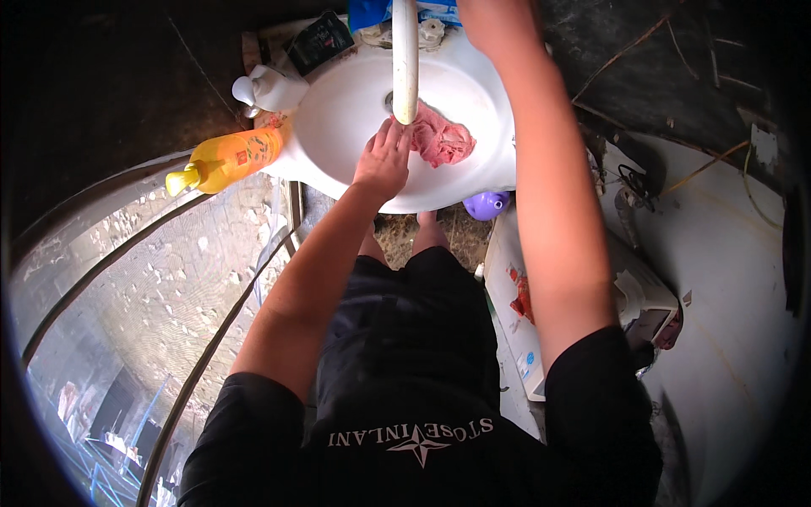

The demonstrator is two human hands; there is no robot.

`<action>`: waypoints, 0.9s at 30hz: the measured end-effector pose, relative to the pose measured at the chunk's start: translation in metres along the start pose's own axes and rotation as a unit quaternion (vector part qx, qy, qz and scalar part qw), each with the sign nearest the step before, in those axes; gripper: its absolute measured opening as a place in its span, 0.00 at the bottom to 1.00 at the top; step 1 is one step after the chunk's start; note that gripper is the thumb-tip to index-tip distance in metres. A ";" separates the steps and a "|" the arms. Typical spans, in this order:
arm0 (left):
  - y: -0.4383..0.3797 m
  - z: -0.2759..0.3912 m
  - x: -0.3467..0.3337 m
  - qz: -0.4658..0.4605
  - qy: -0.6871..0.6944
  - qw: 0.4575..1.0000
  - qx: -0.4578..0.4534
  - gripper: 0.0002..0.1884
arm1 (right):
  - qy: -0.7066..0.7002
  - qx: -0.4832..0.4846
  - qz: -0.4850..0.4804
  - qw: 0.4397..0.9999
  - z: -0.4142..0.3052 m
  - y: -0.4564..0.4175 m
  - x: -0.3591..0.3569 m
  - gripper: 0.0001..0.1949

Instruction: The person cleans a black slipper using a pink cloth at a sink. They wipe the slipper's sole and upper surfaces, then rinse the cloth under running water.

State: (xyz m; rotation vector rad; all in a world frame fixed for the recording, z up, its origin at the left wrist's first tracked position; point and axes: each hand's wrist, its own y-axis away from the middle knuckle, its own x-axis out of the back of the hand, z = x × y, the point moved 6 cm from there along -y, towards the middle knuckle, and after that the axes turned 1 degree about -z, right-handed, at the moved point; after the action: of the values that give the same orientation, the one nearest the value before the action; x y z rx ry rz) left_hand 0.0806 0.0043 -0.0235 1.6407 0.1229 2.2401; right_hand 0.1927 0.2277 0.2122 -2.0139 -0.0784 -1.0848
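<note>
Beneath the white faucet spout [405, 60], my left hand [384, 155] is over the white washbasin [339, 139], palm down. Its fingers are stretched out, and their tips come close to the spout's end. A crumpled pink cloth [443, 139] lies in the bowl just right of those fingers. Whether the fingertips touch it cannot be made out. My right hand [500, 22] reaches past the basin's back right rim and is cut off by the top of the view. Its fingers are out of sight, near a blue packet [437, 11] behind the faucet.
An orange bottle with a yellow cap [231, 158] and a white pump bottle [272, 89] are at the basin's left edge. A dark packet [320, 41] lies behind them. Below the rim is a purple container [486, 206]. A white box-shaped appliance [513, 298] is at my right.
</note>
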 end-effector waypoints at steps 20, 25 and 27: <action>0.018 -0.028 0.020 -0.038 0.005 0.998 -0.057 0.32 | 0.007 -0.395 -0.287 0.872 -0.009 0.163 -0.089 0.19; 0.024 -0.032 0.005 -0.068 0.034 0.996 -0.042 0.30 | 0.047 -0.420 -0.287 0.860 0.018 0.107 -0.109 0.19; 0.025 -0.034 0.002 -0.057 0.033 0.997 -0.047 0.29 | 0.063 -0.392 -0.325 0.858 0.034 0.108 -0.133 0.21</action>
State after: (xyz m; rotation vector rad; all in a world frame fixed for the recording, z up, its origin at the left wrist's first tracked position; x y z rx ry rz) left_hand 0.0424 -0.0134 -0.0255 1.4749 0.1232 2.1791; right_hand 0.1757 0.2217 0.0384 -2.7244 -0.3081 -1.9015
